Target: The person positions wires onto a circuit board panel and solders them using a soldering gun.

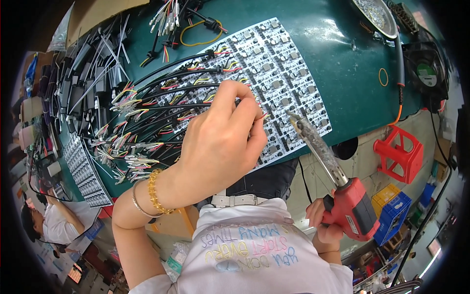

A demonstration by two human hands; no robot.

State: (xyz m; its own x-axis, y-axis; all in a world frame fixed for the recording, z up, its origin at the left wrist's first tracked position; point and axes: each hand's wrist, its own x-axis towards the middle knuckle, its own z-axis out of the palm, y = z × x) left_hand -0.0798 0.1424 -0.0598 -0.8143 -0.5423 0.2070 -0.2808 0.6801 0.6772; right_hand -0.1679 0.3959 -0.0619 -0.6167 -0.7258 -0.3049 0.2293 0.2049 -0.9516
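My left hand (223,134) pinches a black cable over a white panel of small circuit boards (281,73). Thin coloured wire ends (266,116) poke out past its fingertips; most of the cable is hidden by the fingers. Several more black cables (169,73) lie across the panel's left part, their coloured wires against the boards. To the right, my right hand (323,220) is wrapped round the handle of a red and black soldering gun (355,208). The gun's metal tip points up and left, close to the panel's lower right and just right of my left hand.
Heaps of black parts with leads (93,73) and a second board panel (85,169) lie at left. A metal dish (393,28) and a fan (425,73) stand at back right. Beyond the table edge are a red stool (399,153) and blue crate (394,215). Another person sits far left.
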